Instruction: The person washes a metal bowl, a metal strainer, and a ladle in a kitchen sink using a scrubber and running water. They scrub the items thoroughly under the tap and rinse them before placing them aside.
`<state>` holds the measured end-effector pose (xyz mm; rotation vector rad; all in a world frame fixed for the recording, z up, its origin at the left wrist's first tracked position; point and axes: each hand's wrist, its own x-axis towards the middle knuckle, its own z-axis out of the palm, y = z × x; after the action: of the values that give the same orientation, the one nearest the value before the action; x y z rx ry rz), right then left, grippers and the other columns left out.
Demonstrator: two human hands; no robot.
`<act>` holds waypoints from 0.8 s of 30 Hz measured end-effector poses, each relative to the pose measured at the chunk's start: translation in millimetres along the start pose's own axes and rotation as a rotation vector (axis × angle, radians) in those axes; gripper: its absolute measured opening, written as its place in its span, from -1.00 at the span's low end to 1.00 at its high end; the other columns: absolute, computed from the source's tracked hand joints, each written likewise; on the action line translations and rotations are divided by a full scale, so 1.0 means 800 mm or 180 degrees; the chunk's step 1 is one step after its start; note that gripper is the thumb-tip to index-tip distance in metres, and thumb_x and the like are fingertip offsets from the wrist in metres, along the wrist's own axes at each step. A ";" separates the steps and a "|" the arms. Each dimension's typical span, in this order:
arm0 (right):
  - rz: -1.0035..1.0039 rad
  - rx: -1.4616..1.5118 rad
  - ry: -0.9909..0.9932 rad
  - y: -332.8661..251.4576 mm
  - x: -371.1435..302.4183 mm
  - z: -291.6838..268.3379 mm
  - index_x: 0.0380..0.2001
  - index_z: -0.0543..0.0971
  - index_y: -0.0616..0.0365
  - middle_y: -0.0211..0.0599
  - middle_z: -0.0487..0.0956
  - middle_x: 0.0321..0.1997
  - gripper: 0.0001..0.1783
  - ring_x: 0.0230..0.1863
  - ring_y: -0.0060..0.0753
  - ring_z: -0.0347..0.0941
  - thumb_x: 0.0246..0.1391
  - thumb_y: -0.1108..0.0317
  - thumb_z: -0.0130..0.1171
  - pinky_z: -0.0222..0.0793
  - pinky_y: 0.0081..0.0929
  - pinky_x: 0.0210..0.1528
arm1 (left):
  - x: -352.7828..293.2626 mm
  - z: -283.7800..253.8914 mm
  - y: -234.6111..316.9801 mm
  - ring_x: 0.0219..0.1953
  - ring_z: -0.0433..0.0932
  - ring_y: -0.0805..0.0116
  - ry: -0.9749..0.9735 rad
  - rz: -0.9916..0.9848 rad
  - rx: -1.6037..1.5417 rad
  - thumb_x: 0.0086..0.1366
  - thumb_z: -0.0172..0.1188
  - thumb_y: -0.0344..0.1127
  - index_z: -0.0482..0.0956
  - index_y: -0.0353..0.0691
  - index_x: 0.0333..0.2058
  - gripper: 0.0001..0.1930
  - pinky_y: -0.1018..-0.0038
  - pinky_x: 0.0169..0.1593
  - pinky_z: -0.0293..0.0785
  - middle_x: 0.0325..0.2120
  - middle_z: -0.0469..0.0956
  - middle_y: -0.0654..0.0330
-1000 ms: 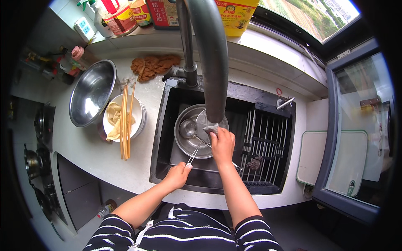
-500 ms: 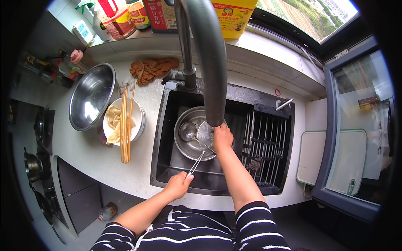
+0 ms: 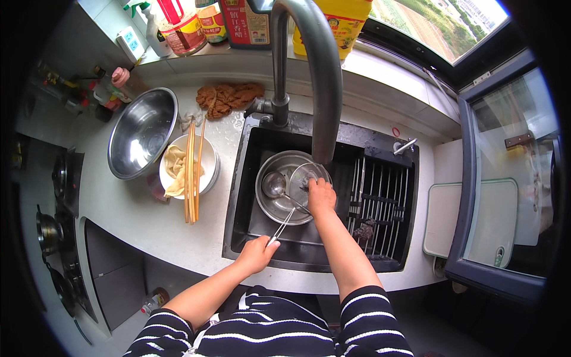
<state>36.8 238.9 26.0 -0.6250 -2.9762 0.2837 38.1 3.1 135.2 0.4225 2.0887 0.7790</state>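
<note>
Scrubbing a wire skimmer (image 3: pixel 305 177) over a steel basin (image 3: pixel 275 205) in the black sink (image 3: pixel 241 196).

The left hand (image 3: pixel 257 253) sits at the near rim of the sink with its fingers wrapped around the end of the skimmer's long wire handle. The right hand (image 3: pixel 320 196) reaches further in, fingers curled down onto the round mesh head, which rests tilted on the basin's far rim, just under the spout of the grey faucet (image 3: pixel 315 71). A ladle (image 3: pixel 275 184) lies inside the basin beside the mesh. A dark drain rack (image 3: pixel 380 202) fills the right half of the sink. On the counter to the left stand a white bowl (image 3: pixel 209 169) with wooden chopsticks (image 3: pixel 191 172) laid across it and a large steel mixing bowl (image 3: pixel 141 132).
</note>
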 end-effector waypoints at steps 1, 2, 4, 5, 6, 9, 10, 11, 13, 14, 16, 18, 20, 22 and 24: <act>0.0359 0.0247 -0.0147 0.000 -0.014 0.005 -0.34 0.53 0.07 -0.28 0.51 -0.37 -0.85 -0.42 -0.28 0.44 -0.06 0.42 0.09 0.39 -0.38 -0.42 | 0.004 -0.001 -0.002 -0.37 0.51 -0.17 -0.0033 -0.0005 -0.0012 0.25 0.06 -0.06 0.44 -0.39 -0.42 -0.60 0.13 -0.30 0.38 -0.51 0.51 -0.16; 0.0722 0.0493 -0.0289 0.001 -0.028 0.006 -0.34 0.54 0.10 -0.29 0.53 -0.39 -0.86 -0.47 -0.33 0.44 -0.04 0.42 0.10 0.37 -0.42 -0.44 | 0.012 0.001 -0.008 -0.41 0.55 0.08 -0.0086 -0.0097 0.0013 0.20 0.14 -0.12 0.48 -0.35 -0.36 -0.67 0.26 -0.31 0.40 -0.53 0.53 -0.04; 0.1907 0.2874 -0.0894 -0.003 -0.046 -0.002 -0.36 0.55 0.16 -0.34 0.53 -0.46 -0.88 -0.54 -0.47 0.40 0.02 0.38 0.11 0.32 -0.49 -0.49 | 0.023 0.002 -0.017 -0.39 0.56 0.06 0.0090 0.0067 0.0026 0.16 0.17 -0.15 0.49 -0.35 -0.33 -0.69 0.27 -0.29 0.41 -0.51 0.54 -0.05; 0.2477 0.4079 -0.1189 -0.006 -0.056 -0.009 -0.37 0.55 0.19 -0.36 0.54 -0.50 -0.86 -0.58 -0.53 0.37 0.05 0.35 0.12 0.29 -0.52 -0.51 | 0.030 0.004 -0.022 -0.39 0.56 0.05 0.0177 0.0151 0.0034 0.14 0.19 -0.17 0.49 -0.35 -0.32 -0.69 0.27 -0.28 0.41 -0.49 0.54 -0.06; 0.2591 0.4491 -0.1415 -0.015 -0.070 -0.016 -0.33 0.54 0.22 -0.40 0.54 -0.47 -0.83 -0.55 -0.56 0.40 0.08 0.34 0.12 0.32 -0.54 -0.50 | 0.039 0.010 -0.031 -0.32 0.56 0.00 0.0379 0.0234 0.0125 0.08 0.21 -0.23 0.47 -0.34 -0.24 -0.67 0.27 -0.22 0.43 -0.45 0.55 -0.09; 0.2774 0.5048 -0.1785 -0.065 -0.096 -0.033 -0.31 0.53 0.22 -0.41 0.53 -0.44 -0.80 -0.53 -0.56 0.41 0.13 0.30 0.11 0.35 -0.55 -0.50 | 0.047 0.017 -0.017 -0.27 0.54 -0.07 0.0427 0.0695 -0.0050 0.07 0.19 -0.29 0.44 -0.31 -0.14 -0.63 0.22 -0.17 0.43 -0.44 0.55 -0.10; 0.3005 0.5241 -0.1693 -0.084 -0.094 -0.038 -0.35 0.52 0.22 -0.38 0.53 -0.44 -0.79 -0.51 -0.56 0.41 0.14 0.27 0.10 0.35 -0.57 -0.48 | 0.044 0.011 0.001 -0.20 0.51 -0.10 -0.0077 0.0412 0.0394 0.09 0.18 -0.31 0.37 -0.24 0.01 -0.53 0.20 -0.11 0.42 -0.33 0.53 -0.13; 0.3269 0.5481 -0.1291 -0.084 -0.091 -0.025 -0.34 0.51 0.23 -0.33 0.54 -0.42 -0.79 -0.46 -0.50 0.44 0.17 0.28 0.06 0.38 -0.51 -0.40 | 0.038 0.011 0.005 -0.18 0.50 -0.11 -0.0090 0.0502 0.0502 0.10 0.17 -0.31 0.34 -0.21 0.05 -0.50 0.19 -0.10 0.41 -0.29 0.52 -0.14; 0.3744 0.6051 -0.0114 -0.083 -0.075 -0.011 -0.36 0.50 0.26 -0.35 0.51 -0.46 -0.74 -0.50 -0.46 0.40 0.17 0.23 0.06 0.33 -0.44 -0.43 | 0.023 0.011 0.009 -0.14 0.48 -0.12 -0.0082 0.0650 0.0735 0.12 0.17 -0.31 0.27 -0.16 0.14 -0.43 0.19 -0.08 0.39 -0.22 0.49 -0.15; 0.3833 0.5623 0.0291 -0.068 -0.070 0.012 -0.43 0.49 0.27 -0.31 0.51 -0.48 -0.72 -0.49 -0.42 0.40 0.19 0.23 0.03 0.32 -0.42 -0.41 | 0.013 0.006 0.014 -0.11 0.46 -0.12 -0.0388 0.0504 0.0773 0.14 0.17 -0.29 0.18 -0.12 0.20 -0.37 0.20 -0.05 0.37 -0.15 0.45 -0.15; 0.3882 0.5661 0.0151 -0.068 -0.059 0.006 -0.47 0.47 0.28 -0.32 0.48 -0.50 -0.69 -0.52 -0.49 0.31 0.19 0.22 0.03 0.26 -0.44 -0.43 | 0.006 0.013 -0.007 -0.18 0.49 -0.08 0.0072 0.0727 0.0338 0.12 0.18 -0.28 0.29 -0.16 0.13 -0.43 0.21 -0.12 0.41 -0.19 0.49 -0.10; 0.3854 0.5303 0.0120 -0.072 -0.060 0.010 -0.44 0.48 0.32 -0.34 0.47 -0.51 -0.68 -0.53 -0.52 0.27 0.19 0.23 0.03 0.22 -0.45 -0.43 | 0.007 0.014 -0.018 -0.23 0.51 -0.08 0.0294 0.0639 -0.0211 0.08 0.22 -0.27 0.42 -0.23 0.00 -0.53 0.23 -0.16 0.43 -0.26 0.52 -0.10; 0.3623 0.4921 0.0131 -0.088 -0.076 0.017 -0.42 0.51 0.34 -0.39 0.44 -0.53 -0.69 -0.51 -0.57 0.24 0.19 0.25 0.01 0.20 -0.48 -0.40 | 0.012 0.009 -0.017 -0.27 0.53 -0.09 0.0103 0.0090 -0.0537 0.05 0.24 -0.27 0.50 -0.27 -0.13 -0.61 0.23 -0.20 0.44 -0.32 0.55 -0.09; 0.3473 0.5087 -0.0008 -0.117 -0.098 0.016 -0.49 0.50 0.29 -0.45 0.41 -0.57 -0.71 -0.53 -0.60 0.22 0.17 0.28 0.02 0.17 -0.51 -0.45 | 0.022 0.002 -0.016 -0.27 0.53 -0.06 0.0333 0.0322 0.0162 0.06 0.21 -0.25 0.51 -0.27 -0.22 -0.69 0.17 -0.19 0.44 -0.35 0.56 -0.03; 0.3413 0.5141 -0.0241 -0.124 -0.106 0.011 -0.46 0.50 0.28 -0.43 0.45 -0.55 -0.74 -0.52 -0.58 0.27 0.18 0.29 0.02 0.21 -0.53 -0.42 | 0.027 0.000 -0.017 -0.28 0.53 -0.05 0.0490 0.0470 0.0789 0.08 0.19 -0.25 0.49 -0.27 -0.29 -0.74 0.13 -0.20 0.44 -0.34 0.55 0.00</act>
<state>74.6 113.6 33.2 -1.5640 -1.1731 2.2206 24.8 4.8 113.2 0.6768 2.3291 0.6557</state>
